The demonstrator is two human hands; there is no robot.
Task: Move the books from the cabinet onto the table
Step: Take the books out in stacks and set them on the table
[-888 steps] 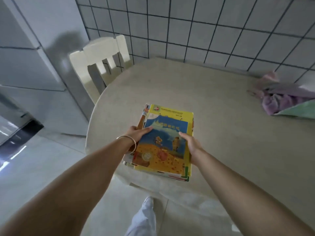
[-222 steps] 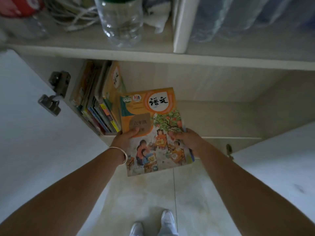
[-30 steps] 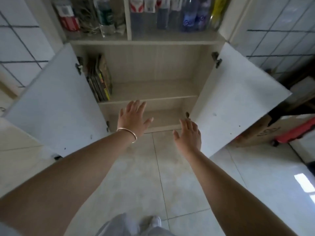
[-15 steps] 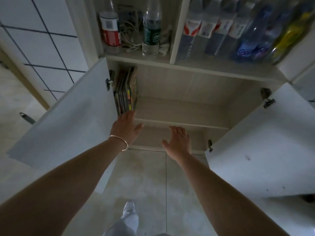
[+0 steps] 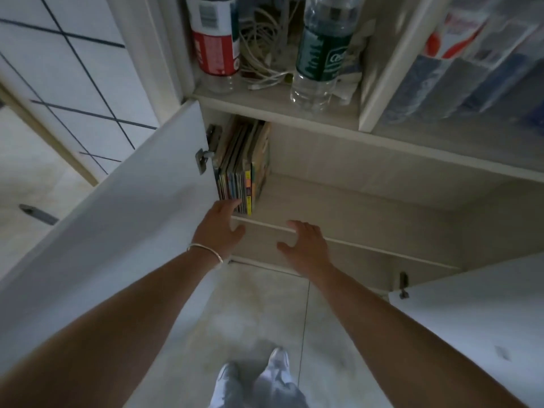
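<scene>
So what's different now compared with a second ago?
Both bare hands have reached closer to the cabinet: the left hand now has its fingertips at the upright row of colourful books, the right hand hovers open by the pale wooden shelf edge. Nothing gripped yet. Books and white doors unchanged.

Both doors of the cabinet (image 5: 338, 184) stand open, and a row of books (image 5: 243, 166) stands upright at the left end of its middle shelf. The left hand (image 5: 219, 228), fingers straight, reaches the books' lower spines, while the right hand (image 5: 303, 245) hovers spread before the shelf edge. Above stand two bottles (image 5: 322, 48) and tangled cables (image 5: 265, 39).
</scene>
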